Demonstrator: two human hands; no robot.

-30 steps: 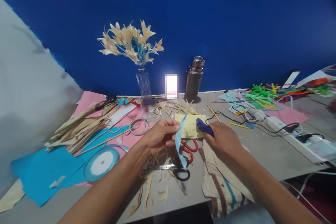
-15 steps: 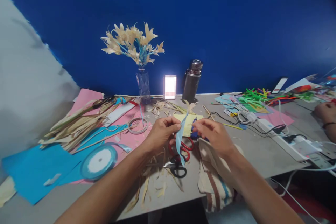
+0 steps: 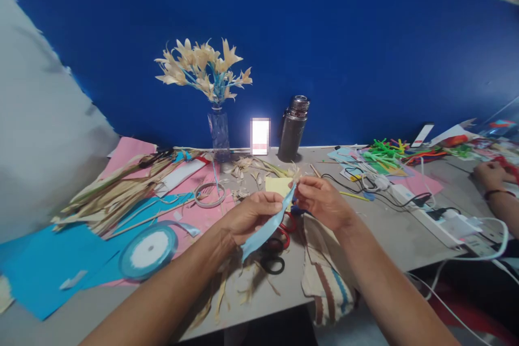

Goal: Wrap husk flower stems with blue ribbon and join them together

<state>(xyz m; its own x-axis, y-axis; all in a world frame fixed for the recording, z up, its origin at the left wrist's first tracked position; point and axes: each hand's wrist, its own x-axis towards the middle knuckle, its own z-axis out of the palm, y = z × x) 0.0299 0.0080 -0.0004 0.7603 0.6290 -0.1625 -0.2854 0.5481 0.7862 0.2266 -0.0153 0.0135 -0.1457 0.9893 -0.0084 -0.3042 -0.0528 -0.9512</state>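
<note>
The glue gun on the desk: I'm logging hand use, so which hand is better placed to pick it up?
Probably the right hand: the glue gun lies just under it, mostly hidden. The left hand sits further away, pinching the light-blue ribbon strip.

Red-handled scissors (image 3: 288, 225): mostly hidden behind ribbon (image 3: 265, 227) and hands. Co-worker's arm (image 3: 497, 194): cut off at right edge. Bright card (image 3: 260, 136): blurred, unreadable.

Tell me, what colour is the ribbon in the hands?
Light blue. The ribbon runs between the left hand and the right hand, clearest in the head view.
</note>
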